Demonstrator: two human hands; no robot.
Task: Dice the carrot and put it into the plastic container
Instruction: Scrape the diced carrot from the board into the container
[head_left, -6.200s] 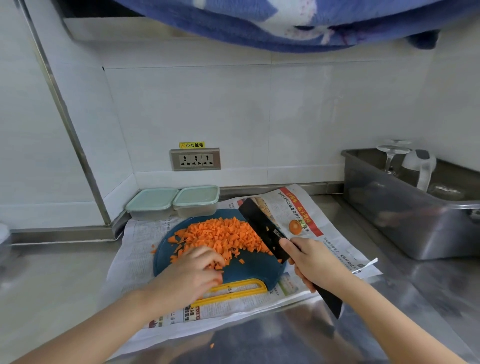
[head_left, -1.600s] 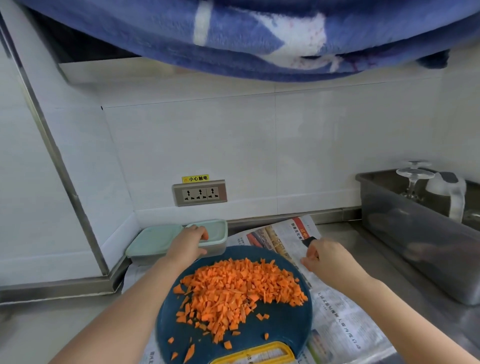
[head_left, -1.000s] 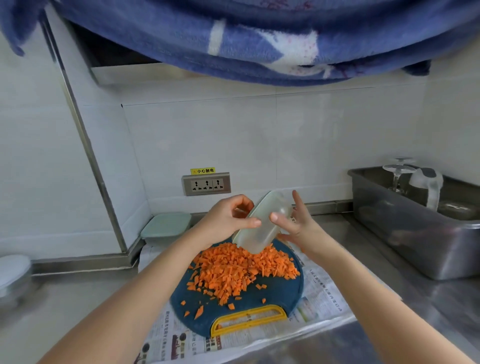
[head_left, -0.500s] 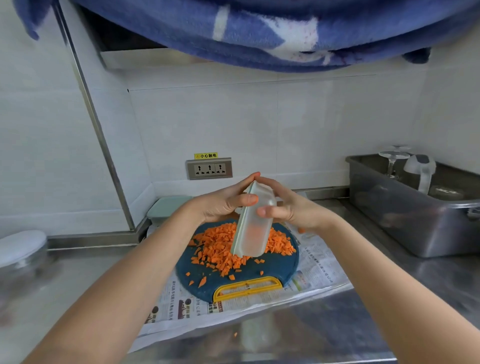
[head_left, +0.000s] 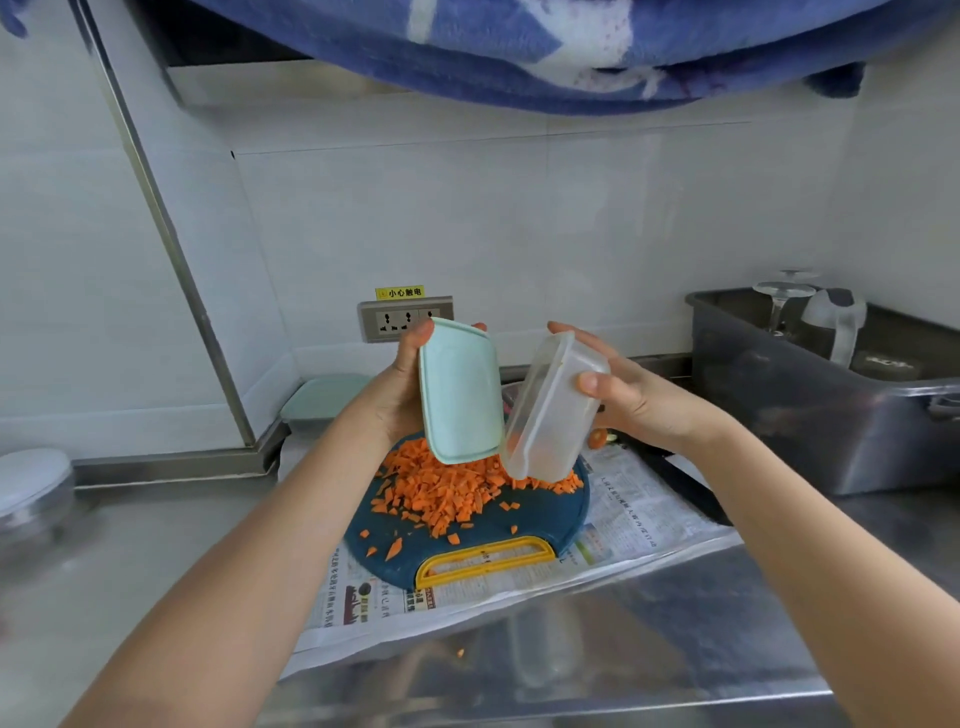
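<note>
Plastic container (head_left: 550, 415) is held in the air over the far side of the cutting board (head_left: 519, 525), empty. It is tilted, long axis steeply up-down, open mouth facing left toward the lid (head_left: 460, 392). Right hand (head_left: 634, 400) wraps around it, thumb on the near wall. Left hand (head_left: 395, 395) grips the mint lid on edge; can't tell if the lid touches the container's lower rim. Diced carrot (head_left: 447, 488): one heap on the board, a few strays nearer. Two containers: second container (head_left: 322, 397) lidded, far left by the wall. One knife (head_left: 680, 480) on the newspaper (head_left: 634, 514), right of the board.
</note>
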